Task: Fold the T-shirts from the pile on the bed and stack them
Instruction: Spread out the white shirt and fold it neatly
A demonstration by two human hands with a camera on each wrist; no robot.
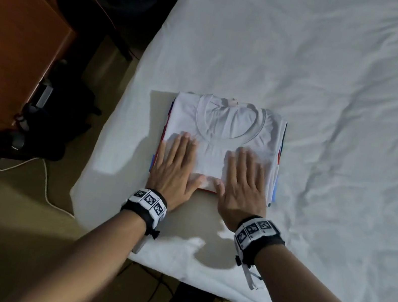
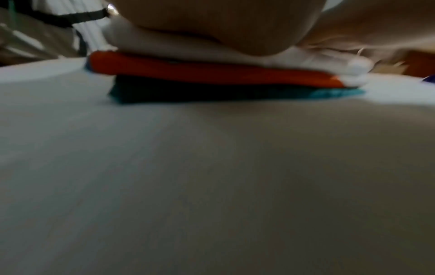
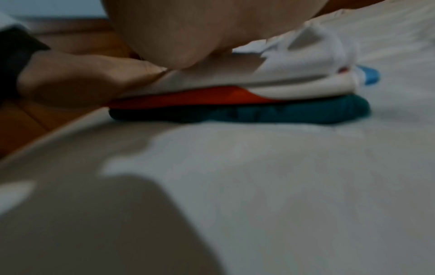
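White sheets cover the bed [image 1: 337,82], wrinkled beyond the fingertips and to the right of the right hand [image 1: 243,182]. Close to the bed's near corner sits the stack of folded T-shirts [image 1: 220,146], and both hands lie flat on its near half, palms down, fingers straight and held side by side — neither hand grips or pinches anything. The left hand [image 1: 176,165] covers the stack's left edge; the right one rests just beside it, the two thumbs nearly meeting at the near edge of the top shirt.

That top piece is a white T-shirt [image 1: 226,126], its round collar lying just past the fingertips. Under it, seen from the wrists, come an orange-red shirt [image 2: 212,72] and a dark teal shirt [image 3: 294,111] at the bottom, with a light blue edge [image 3: 369,75] poking out on the side away from the right thumb.

Left of the left hand, off the bed, stands a brown wooden cabinet [image 1: 10,51] — a white cable [image 1: 45,185] runs across the floor below it.
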